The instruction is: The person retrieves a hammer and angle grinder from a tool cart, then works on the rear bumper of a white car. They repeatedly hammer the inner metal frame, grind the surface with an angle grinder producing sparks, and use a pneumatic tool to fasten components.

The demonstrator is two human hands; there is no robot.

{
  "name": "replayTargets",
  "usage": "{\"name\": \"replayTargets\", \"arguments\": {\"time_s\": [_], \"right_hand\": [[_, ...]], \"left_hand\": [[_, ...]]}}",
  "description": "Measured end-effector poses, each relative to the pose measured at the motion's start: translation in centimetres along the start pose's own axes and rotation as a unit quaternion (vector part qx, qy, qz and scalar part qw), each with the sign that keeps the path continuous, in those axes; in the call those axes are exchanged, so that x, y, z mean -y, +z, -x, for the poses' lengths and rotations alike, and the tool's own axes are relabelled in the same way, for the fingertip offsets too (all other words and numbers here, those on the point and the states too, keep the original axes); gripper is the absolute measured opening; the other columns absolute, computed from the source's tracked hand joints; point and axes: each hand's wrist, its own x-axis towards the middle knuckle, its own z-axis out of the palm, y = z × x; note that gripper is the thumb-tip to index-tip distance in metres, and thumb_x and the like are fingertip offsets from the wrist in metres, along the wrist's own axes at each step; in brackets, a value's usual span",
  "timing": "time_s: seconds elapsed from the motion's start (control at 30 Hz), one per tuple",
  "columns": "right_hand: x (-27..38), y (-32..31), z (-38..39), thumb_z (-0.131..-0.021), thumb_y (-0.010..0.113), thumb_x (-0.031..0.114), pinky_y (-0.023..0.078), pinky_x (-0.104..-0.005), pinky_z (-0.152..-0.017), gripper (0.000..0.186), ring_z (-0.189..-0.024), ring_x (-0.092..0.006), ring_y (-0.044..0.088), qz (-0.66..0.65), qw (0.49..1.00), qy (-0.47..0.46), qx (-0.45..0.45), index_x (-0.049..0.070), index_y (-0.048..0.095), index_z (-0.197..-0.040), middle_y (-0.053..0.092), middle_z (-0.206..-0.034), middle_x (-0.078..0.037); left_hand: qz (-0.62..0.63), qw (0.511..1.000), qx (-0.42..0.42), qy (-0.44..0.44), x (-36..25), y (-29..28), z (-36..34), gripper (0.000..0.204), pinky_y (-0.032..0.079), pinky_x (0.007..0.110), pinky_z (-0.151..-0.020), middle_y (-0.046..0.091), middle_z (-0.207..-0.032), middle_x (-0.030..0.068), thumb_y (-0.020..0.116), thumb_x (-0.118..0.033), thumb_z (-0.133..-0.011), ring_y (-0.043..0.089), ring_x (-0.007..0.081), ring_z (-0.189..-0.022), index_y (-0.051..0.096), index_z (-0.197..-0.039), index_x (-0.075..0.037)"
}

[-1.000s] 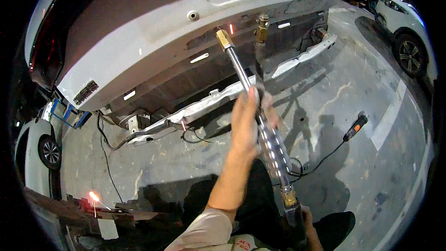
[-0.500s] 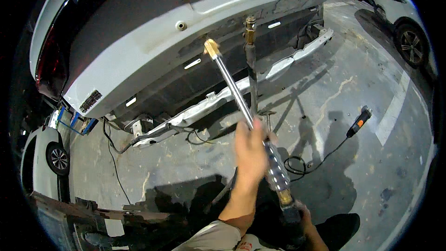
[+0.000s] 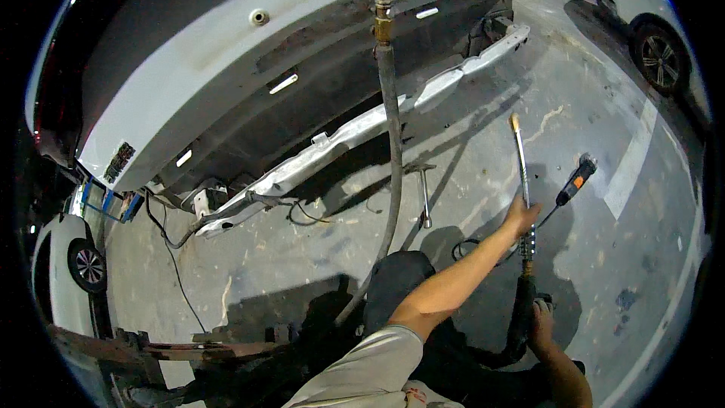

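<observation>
A long slide-hammer dent puller with a chrome rod, brass-coloured tip and black rear grip slants upward, its tip over the floor and apart from the car. My left hand is closed around its shaft below the chrome rod. Lower down, my right hand is closed at the black rear grip, its fingers partly hidden. Ahead of me is the pale car panel. A brass clamp on a thick grey cable stands at the panel's lower edge.
A hammer lies on the floor at centre. To its right sits a black corded power tool with an orange switch. A bent metal bumper beam runs below the panel. Other cars stand at both sides; a rusty frame is lower left.
Both hands have swung the dent puller right and away from the panel; its tip was in front of the panel's lower part. The view has shifted slightly.
</observation>
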Motion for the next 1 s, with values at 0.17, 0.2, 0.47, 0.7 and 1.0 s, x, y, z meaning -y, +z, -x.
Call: {"name": "replayTargets", "arguments": {"time_s": [0.17, 0.2, 0.47, 0.7, 1.0], "right_hand": [[-4.7, 2.8, -2.4, -0.072, 0.068, 0.018, 0.032, -0.0525, -0.101, 0.055, -0.115, -0.0349, 0.047, 0.165, 0.98, -0.005, 0.108, 0.006, 0.051, -0.122, 0.053, -0.118, -0.015], [-5.8, 3.2, -2.6, -0.072, 0.067, 0.019, 0.032, -0.0524, -0.101, 0.055, -0.116, -0.0343, 0.047, 0.189, 0.973, 0.0, 0.131, 0.006, 0.051, -0.123, 0.052, -0.121, -0.015], [0.0, 2.1, -13.5, -0.092, 0.049, 0.026, 0.047, -0.0435, -0.087, 0.036, -0.117, -0.0267, 0.05, 0.155, 0.961, 0.032, 0.228, 0.014, 0.053, -0.126, 0.054, -0.122, -0.012], [5.7, -12.4, -22.0, -0.079, 0.063, 0.037, 0.051, -0.042, -0.074, 0.043, -0.092, -0.0343, 0.063, -0.023, 0.971, 0.088, 0.223, 0.014, 0.058, -0.115, 0.066, -0.091, -0.018], [-11.8, -21.2, -7.0, -0.074, 0.074, 0.027, 0.049, -0.0434, -0.081, 0.055, -0.095, -0.0368, 0.061, -0.02, 0.918, 0.377, 0.121, -0.003, 0.055, -0.116, 0.064, -0.099, -0.022]], "left_hand": [[-0.058, 0.981, -0.08, 0.168, -0.7, -7.3, 4.3, 0.038, 0.047, 0.035, -0.077, 0.065, -0.097, 0.0141, 0.066, -0.024, -0.084, 0.06, 0.023, -0.084, 0.059, -0.111, 0.002], [-0.116, 0.955, -0.207, 0.176, -3.6, -9.6, 6.5, 0.036, 0.047, 0.034, -0.079, 0.064, -0.096, 0.0147, 0.066, -0.024, -0.084, 0.06, 0.0243, -0.086, 0.059, -0.108, 0.002], [-0.194, 0.913, -0.299, 0.2, -6.9, -17.7, 0.7, 0.06, 0.03, 0.047, -0.103, 0.041, -0.131, 0.033, 0.047, -0.037, -0.096, 0.039, 0.0439, -0.123, 0.037, -0.128, 0.013], [-0.12, 0.967, -0.052, 0.219, -11.2, -18.0, -3.3, 0.059, 0.039, 0.047, -0.094, 0.05, -0.119, 0.0346, 0.045, -0.039, -0.095, 0.051, 0.0444, -0.111, 0.04, -0.125, 0.012], [-0.384, 0.852, -0.225, 0.276, -12.1, -30.6, 11.8, 0.027, 0.044, 0.047, -0.059, 0.056, -0.073, 0.0263, 0.056, -0.019, -0.092, 0.057, 0.0461, -0.069, 0.049, -0.093, 0.007]]}}
